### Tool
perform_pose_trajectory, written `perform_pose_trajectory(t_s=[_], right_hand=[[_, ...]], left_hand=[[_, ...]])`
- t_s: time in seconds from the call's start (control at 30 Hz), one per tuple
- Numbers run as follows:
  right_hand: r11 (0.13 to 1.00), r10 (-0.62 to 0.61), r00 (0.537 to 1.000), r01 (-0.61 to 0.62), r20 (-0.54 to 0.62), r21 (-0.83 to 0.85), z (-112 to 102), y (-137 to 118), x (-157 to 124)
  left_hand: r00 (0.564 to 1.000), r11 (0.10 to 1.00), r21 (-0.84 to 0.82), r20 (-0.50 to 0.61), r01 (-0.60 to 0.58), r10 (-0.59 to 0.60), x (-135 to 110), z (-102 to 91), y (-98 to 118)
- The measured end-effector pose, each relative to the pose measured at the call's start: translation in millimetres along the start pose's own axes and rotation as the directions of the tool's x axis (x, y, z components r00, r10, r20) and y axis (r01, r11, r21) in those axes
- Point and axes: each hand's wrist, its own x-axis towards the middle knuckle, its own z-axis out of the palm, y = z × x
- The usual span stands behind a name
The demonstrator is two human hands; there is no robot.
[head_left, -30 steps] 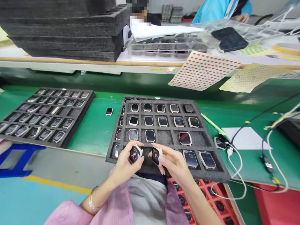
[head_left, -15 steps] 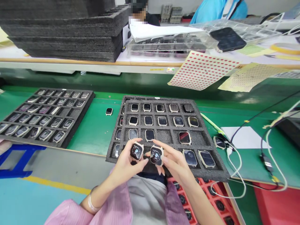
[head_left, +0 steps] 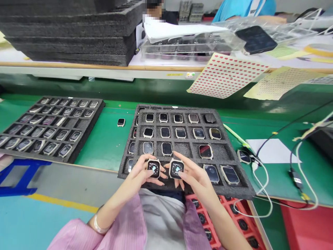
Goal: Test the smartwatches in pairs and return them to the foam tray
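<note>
Lower centre of the frame, the left hand (head_left: 137,174) pinches the left watch (head_left: 153,167) and the right hand (head_left: 195,174) the right watch (head_left: 176,167), best kept level above the foam tray (head_left: 221,152), pressing screens lightly.

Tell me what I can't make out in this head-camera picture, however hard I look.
All in the head view:
1. Small writing on the left hand's watch and the right hand's watch: too small to read.
2. Lower foam tray: mostly covered by the upper foam tray.
3. Red tray: partly behind the right forearm, cut off by the bottom edge.
4. Black foam stack: top cut off by the upper edge.
</note>
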Motion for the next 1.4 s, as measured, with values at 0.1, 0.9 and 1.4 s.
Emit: perform_pose_trajectory(t_s=[0.1, 0.9, 1.4], right_hand=[[1.0, 0.006, 1.0, -0.006, -0.007, -0.001, -1, 0, 0], [0.996, 0.031, 0.998, -0.036, 0.057, 0.083, 6, -2, 5], [0.991, 0.053, 0.998, -0.058, 0.044, 0.12, 6, 2, 4]], left_hand=[[1.0, 1.0, 0.031, 0.005, -0.003, 0.003, 0, 1.1, -2], [0.987, 0.879, 0.475, -0.112, -0.046, 0.113, 5, 5.3, -15], [0.99, 0.889, 0.455, -0.094, -0.051, 0.106, 4, 6.3, -14]])
